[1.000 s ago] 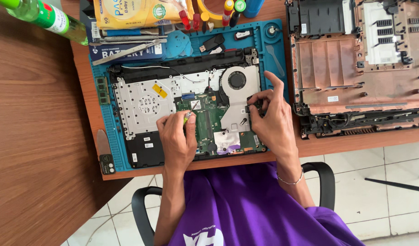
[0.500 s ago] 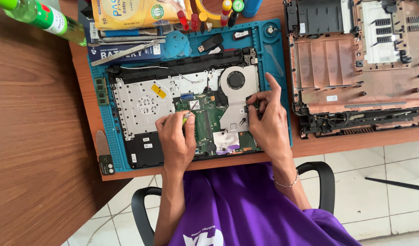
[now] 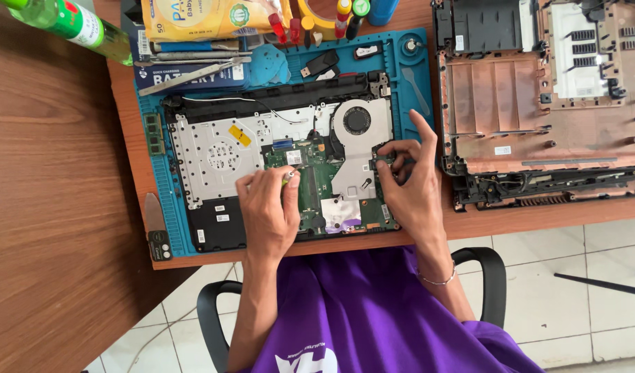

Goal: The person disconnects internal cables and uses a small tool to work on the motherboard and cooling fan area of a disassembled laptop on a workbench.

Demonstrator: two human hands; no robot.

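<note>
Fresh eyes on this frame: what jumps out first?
The opened laptop on the blue work mat at centre: bare green board, round fan and silver plate exposed. Both hands are on it, the left hand pinching a small tool at the board's left edge, the right hand fingering the board's right edge. To the right lies a removed reddish-brown bottom cover; a green bottle sits top left.

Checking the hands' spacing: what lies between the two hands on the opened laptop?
In the head view, green motherboard and silver heatsink lie between left hand and right hand.
</note>
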